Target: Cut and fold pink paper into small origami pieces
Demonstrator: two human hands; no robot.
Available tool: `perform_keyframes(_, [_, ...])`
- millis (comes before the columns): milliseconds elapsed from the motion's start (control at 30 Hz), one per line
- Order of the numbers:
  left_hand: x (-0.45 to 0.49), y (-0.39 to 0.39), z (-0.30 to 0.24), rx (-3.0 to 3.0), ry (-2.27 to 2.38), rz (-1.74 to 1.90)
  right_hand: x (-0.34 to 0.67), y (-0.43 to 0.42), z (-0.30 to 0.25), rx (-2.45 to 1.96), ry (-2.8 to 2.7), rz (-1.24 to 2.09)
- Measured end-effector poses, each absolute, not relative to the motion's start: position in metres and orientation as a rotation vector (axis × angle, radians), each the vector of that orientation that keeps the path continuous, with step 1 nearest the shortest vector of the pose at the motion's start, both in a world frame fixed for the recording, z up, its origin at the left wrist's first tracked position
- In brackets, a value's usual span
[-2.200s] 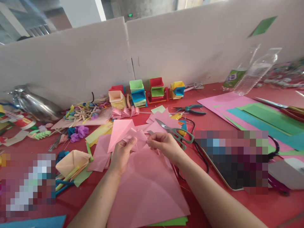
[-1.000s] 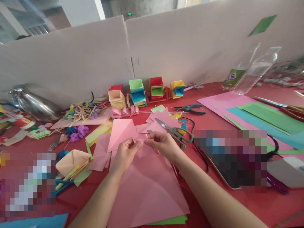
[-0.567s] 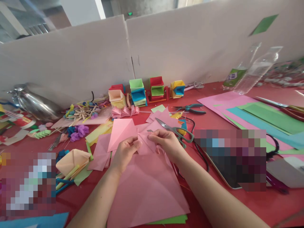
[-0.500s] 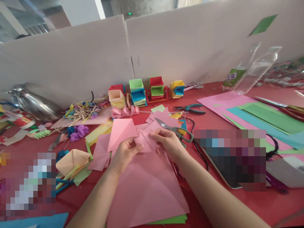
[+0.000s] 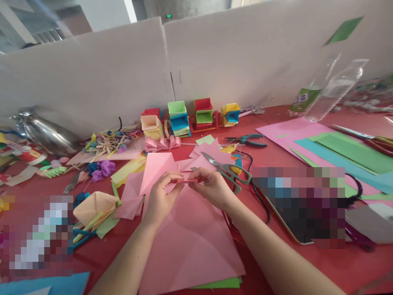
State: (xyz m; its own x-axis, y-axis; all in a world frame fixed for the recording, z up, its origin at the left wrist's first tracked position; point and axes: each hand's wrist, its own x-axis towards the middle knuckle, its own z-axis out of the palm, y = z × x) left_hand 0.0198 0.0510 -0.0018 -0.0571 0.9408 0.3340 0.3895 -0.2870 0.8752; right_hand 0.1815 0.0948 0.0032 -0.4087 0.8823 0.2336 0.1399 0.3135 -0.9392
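Note:
My left hand (image 5: 162, 194) and my right hand (image 5: 211, 188) both pinch a small folded pink paper piece (image 5: 186, 180), held edge-on between them above the table. Below it lies a large pink sheet (image 5: 190, 246) on top of a green sheet (image 5: 224, 283). A folded pink triangle (image 5: 155, 168) lies just left of my left hand. Scissors with grey-green handles (image 5: 229, 170) lie right behind my right hand.
On the red table (image 5: 276, 135) stand folded paper boxes (image 5: 187, 116) by the white partition, with teal pliers (image 5: 247, 140), coloured sheets (image 5: 337, 149) at right, a clear bottle (image 5: 333, 92), paper scraps and flowers (image 5: 101, 168) at left, a metal kettle (image 5: 46, 133), a tablet (image 5: 294, 221).
The small pink piece, held flat and facing me half a second ago, is now folded flatter and turned edge-on between both pinching hands. The hands stay in the same spot.

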Motion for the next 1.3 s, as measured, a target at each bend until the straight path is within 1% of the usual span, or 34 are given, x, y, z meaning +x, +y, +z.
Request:
perform_keyframes(67, [0.018, 0.051, 0.001, 1.962, 1.485, 1.327, 0.181, 0.097, 0.0, -0.858, -1.913, 0.944])
perform_keyframes(133, [0.015, 0.05, 0.004, 2.138, 1.537, 1.166, 0.182, 0.098, -0.003, -0.819, -2.004, 0.815])
perform_keyframes(267, [0.015, 0.044, 0.011, 2.244, 1.649, 0.836, 0.183, 0.098, -0.006, -0.794, -2.161, 0.701])
perform_keyframes(467, [0.023, 0.019, 0.002, 2.219, 1.72, 0.763, 0.181, 0.087, 0.005, -0.763, -2.533, 0.573])
perform_keyframes(567, [0.025, 0.002, -0.008, 2.167, 1.687, 0.722, 0.188, 0.077, 0.015, -0.77, -2.816, 0.588])
perform_keyframes(633, [0.024, -0.008, -0.012, 2.143, 1.6, 0.694, 0.196, 0.071, 0.018, -0.73, -2.89, 0.652])
perform_keyframes(733, [0.021, -0.017, -0.017, 2.083, 1.49, 0.723, 0.207, 0.063, 0.015, -0.633, -2.793, 0.751])
perform_keyframes(900, [0.016, -0.018, -0.02, 2.029, 1.435, 0.787, 0.212, 0.06, -0.001, -0.541, -2.647, 0.784])
perform_keyframes(1167, [0.013, -0.006, -0.005, 2.081, 1.409, 0.554, 0.215, 0.061, -0.009, -0.558, -2.56, 0.788])
perform_keyframes(1300, [0.011, -0.006, -0.008, 2.018, 1.402, 0.616, 0.215, 0.059, -0.009, -0.568, -2.549, 0.797])
